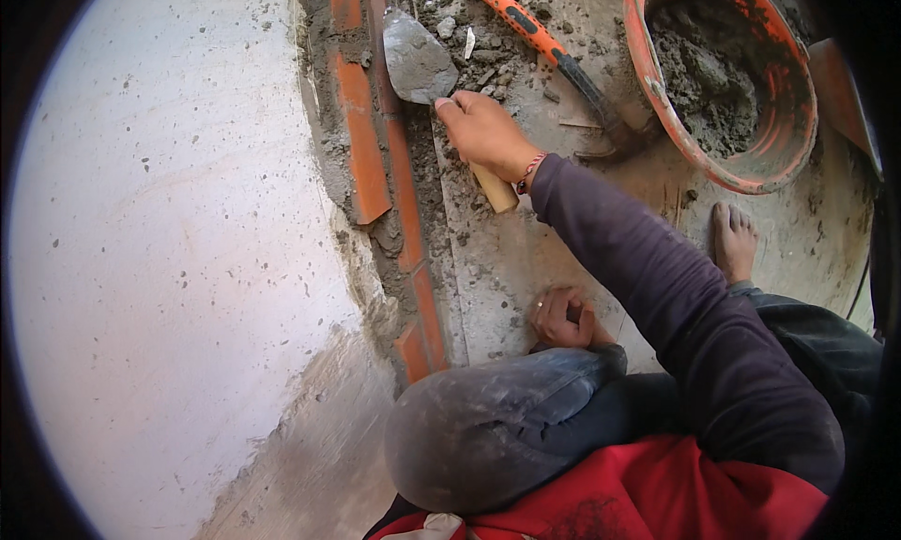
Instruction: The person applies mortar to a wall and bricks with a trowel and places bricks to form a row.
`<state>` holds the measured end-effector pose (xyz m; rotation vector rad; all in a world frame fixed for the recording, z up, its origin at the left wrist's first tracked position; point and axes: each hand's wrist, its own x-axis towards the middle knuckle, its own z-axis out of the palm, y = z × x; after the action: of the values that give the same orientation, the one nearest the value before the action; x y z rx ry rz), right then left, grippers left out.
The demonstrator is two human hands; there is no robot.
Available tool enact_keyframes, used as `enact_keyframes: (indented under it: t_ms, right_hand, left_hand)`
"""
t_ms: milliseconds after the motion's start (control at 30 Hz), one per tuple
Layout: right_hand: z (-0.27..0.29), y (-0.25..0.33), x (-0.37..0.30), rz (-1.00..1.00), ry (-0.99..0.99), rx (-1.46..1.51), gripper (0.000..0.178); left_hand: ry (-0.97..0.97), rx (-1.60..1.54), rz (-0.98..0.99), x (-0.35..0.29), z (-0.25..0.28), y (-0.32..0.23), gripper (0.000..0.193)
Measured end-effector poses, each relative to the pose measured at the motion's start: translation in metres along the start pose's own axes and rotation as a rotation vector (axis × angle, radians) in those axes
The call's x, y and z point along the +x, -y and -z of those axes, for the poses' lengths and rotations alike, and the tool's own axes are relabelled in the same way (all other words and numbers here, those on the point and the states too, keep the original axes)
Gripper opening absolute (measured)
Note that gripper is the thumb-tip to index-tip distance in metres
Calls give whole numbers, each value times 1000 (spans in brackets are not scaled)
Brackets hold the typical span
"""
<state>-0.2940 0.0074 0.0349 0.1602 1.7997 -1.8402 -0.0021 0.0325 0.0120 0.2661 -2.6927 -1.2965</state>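
My right hand grips a trowel; its grey, mortar-smeared blade points up and left, and the pale wooden handle sticks out below my palm. The blade hangs over or rests on the edge of a row of orange bricks set in grey mortar along the white wall; I cannot tell whether it touches. Beyond my knee, my left hand is closed with curled fingers and a ring on one of them. Nothing shows in it. A thinner line of bricks runs alongside the first.
An orange bucket with wet grey mortar stands at the upper right. Left of it lies a hammer with an orange and black handle. Mortar crumbs and rubble litter the pale floor board. My bare foot is at right.
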Motion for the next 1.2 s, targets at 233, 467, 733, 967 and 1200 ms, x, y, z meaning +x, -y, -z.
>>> enact_keyframes:
  t_ms: [233,467,733,967,1200]
  right_hand:
    - [-16,15,-2,55,-81,-301,39]
    - [-22,25,-15,72,-89,-346,35]
    - [-20,34,-24,117,-89,-363,35]
    - [-21,38,-33,149,-25,-308,36]
    - [-21,14,-8,270,-133,-206,35]
  left_hand:
    - [-66,-12,2,-3,-4,2,20]
    - [-18,-24,-23,6,3,-3,22]
    - [6,-32,-19,9,5,-5,19]
    - [12,-35,-5,12,9,-12,17]
    - [17,4,-6,4,4,-5,18]
